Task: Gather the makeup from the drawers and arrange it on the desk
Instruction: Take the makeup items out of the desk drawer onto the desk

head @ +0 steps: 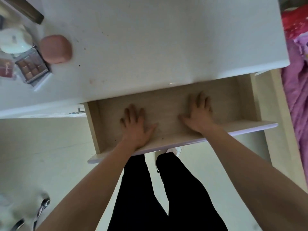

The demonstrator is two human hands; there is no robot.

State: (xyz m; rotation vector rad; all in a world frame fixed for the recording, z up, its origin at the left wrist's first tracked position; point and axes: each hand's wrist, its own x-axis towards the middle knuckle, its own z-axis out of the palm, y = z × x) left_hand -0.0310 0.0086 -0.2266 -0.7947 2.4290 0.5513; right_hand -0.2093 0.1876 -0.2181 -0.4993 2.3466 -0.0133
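White desk (150,39); open drawer (166,104) below.

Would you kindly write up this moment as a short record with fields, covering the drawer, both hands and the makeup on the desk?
drawer: pulled open under the desk front edge; no makeup shows in its visible part
left hand: fingers spread, flat on the drawer floor
right hand: fingers spread, flat on the drawer floor, apart from the left
desk, far left: pink case, eyeshadow palette, red compact
held items: none
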